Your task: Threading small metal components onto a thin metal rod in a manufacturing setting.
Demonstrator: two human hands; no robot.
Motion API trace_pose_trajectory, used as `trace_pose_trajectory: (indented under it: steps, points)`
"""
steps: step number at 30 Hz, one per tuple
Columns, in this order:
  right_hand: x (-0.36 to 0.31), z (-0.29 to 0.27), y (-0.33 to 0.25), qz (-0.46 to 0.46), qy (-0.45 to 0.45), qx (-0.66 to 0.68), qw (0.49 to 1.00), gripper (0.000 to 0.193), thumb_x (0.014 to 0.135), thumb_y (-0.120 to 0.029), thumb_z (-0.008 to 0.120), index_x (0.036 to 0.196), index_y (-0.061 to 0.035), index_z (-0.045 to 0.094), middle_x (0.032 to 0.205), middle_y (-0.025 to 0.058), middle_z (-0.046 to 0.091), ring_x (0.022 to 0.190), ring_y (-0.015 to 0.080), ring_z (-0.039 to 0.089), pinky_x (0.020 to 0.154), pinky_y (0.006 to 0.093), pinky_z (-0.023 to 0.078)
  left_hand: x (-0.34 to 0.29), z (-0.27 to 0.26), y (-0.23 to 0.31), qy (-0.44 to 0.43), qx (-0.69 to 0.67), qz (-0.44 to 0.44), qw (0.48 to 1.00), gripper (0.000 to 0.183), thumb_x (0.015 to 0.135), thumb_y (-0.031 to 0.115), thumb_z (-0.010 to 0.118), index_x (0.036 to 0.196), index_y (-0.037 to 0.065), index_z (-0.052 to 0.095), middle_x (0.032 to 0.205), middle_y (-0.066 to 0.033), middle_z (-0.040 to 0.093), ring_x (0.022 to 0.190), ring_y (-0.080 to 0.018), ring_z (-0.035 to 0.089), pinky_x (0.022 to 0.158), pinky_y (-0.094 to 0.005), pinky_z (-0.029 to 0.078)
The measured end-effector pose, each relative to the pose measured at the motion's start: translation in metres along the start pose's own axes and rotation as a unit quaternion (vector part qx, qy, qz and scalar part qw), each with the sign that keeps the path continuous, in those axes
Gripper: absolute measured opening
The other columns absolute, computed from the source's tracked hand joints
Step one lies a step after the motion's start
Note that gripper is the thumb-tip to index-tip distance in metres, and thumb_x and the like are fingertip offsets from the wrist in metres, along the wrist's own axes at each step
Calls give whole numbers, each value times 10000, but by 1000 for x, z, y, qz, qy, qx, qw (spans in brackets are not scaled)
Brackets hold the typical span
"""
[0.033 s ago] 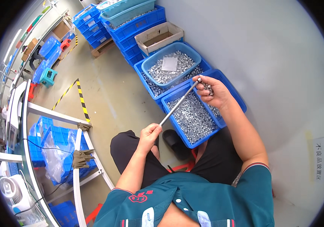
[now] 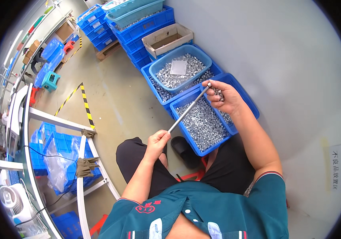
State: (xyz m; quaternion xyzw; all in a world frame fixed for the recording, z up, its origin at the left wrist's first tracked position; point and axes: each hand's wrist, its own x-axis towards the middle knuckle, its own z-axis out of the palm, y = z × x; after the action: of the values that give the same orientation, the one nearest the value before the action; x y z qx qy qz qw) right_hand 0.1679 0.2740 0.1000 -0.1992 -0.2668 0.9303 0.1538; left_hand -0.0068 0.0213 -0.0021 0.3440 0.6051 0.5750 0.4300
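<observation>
My left hand [image 2: 157,145] is closed round the lower end of a thin grey metal rod [image 2: 188,109]. The rod slants up and right to my right hand [image 2: 226,95]. There, thumb and fingers pinch a small shiny metal piece at the rod's tip, and several more small metal pieces [image 2: 219,95] lie in the curled fingers. Whether the pinched piece sits on the rod I cannot tell. Below the rod is a blue bin [image 2: 202,153] full of small silvery metal parts [image 2: 204,123]. A divider separates it from a second compartment, partly hidden by my right hand and forearm.
Beyond the bin, a light-blue basket [image 2: 152,71] of metal parts holds a white card [image 2: 178,67]. Behind stand an open cardboard box [image 2: 151,47] and stacked blue crates [image 2: 141,36]. A white-framed bench [image 2: 81,185] stands left, a wall [image 2: 298,71] right.
</observation>
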Motion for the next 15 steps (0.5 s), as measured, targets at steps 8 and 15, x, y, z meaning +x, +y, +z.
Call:
trace_pose_trajectory:
  steps: [8, 15]
  points:
    - [0, 10, 0, 29, 15, -75, 997, 205, 873, -177, 527, 987, -11, 563, 656, -4, 482, 470, 35, 372, 365, 155, 272, -2, -2, -4, 1, 13, 33, 999, 158, 875, 158, 590, 834, 6, 609, 710, 46, 513, 658, -36, 429, 591, -190, 352]
    - [0, 32, 14, -11, 4, -240, 971, 297, 911, -253, 508, 1116, -42, 552, 670, -26, 448, 500, 30, 343, 401, 145, 235, 2, -1, 7, 4, -28, -18, 999, 196, 893, 216, 565, 807, 43, 597, 588, 69, 438, 510, -14, 350, 471, -176, 276]
